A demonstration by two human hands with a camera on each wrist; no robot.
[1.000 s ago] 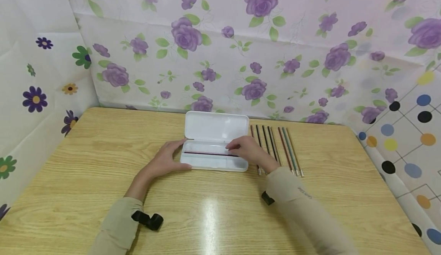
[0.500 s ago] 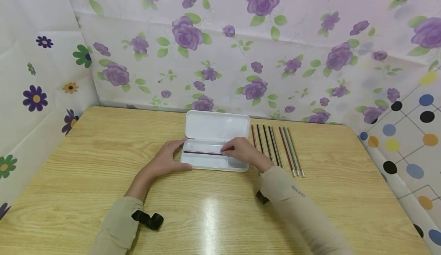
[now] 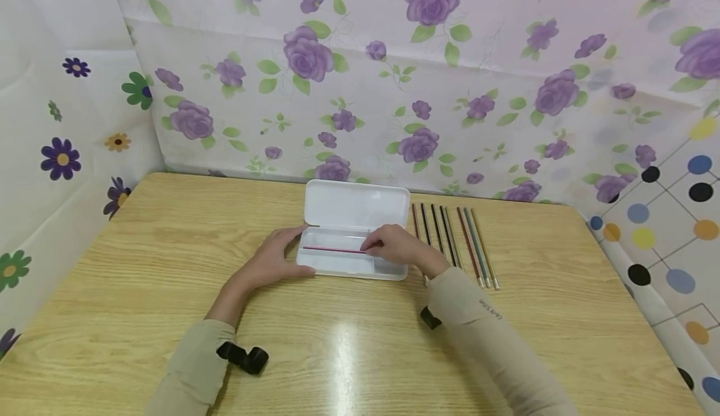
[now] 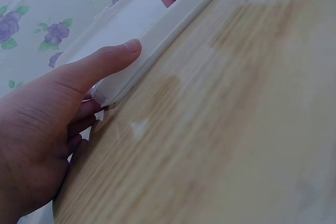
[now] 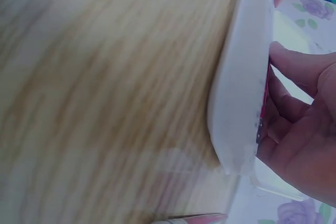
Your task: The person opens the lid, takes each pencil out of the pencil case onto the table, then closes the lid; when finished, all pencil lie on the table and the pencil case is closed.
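Observation:
A white pencil case [image 3: 337,273] lies on the table with its lid [image 3: 357,205] tipped back. My left hand [image 3: 274,258] grips the case's left end; in the left wrist view the thumb [image 4: 113,59] lies on the front rim, the fingers behind the end. Over the right part of the case, my right hand [image 3: 396,245] pinches a dark red pencil [image 3: 333,250]. The pencil lies lengthwise along the case's inner divider, its right end hidden by the hand. In the right wrist view a red strip of the pencil [image 5: 266,93] shows between the fingers and the case wall.
To the right of the case, several pencils [image 3: 475,247] lie side by side on the wooden table [image 3: 281,353], some partly covered by the right forearm. A flowered sheet [image 3: 360,91] hangs behind the table's far edge. A dotted sheet [image 3: 664,241] hangs at the right.
My right hand has slid slightly left along the pencil, then held nearly still. The pencil shows a brighter red side now. The left hand stays on the case.

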